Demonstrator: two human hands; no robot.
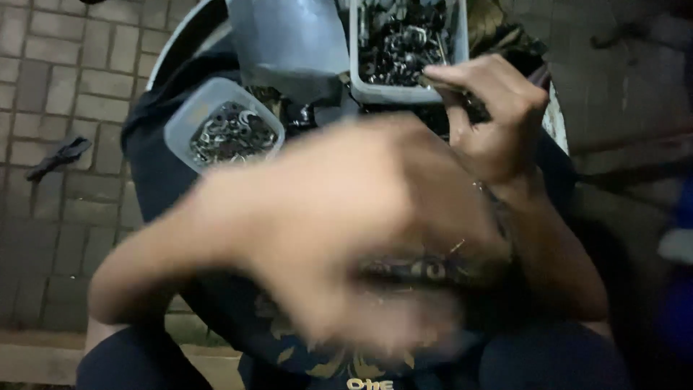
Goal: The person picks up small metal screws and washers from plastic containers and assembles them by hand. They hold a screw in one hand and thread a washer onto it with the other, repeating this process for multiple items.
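My left hand [354, 224] fills the middle of the view, close to the camera and heavily blurred; whether it holds anything cannot be told. My right hand [491, 115] is farther off at the upper right, fingers curled at the near rim of a clear rectangular tub [357, 79] full of small dark metal parts. It seems to pinch a small dark piece, though that is unclear. A second clear tub [184, 115] with small metal rings lies to the left.
A grey plastic container [289, 43] stands between the two tubs at the top. All rest on dark cloth [155, 180] over a round white-rimmed surface. Brick paving [65, 87] lies to the left with a dark tool [58, 157] on it.
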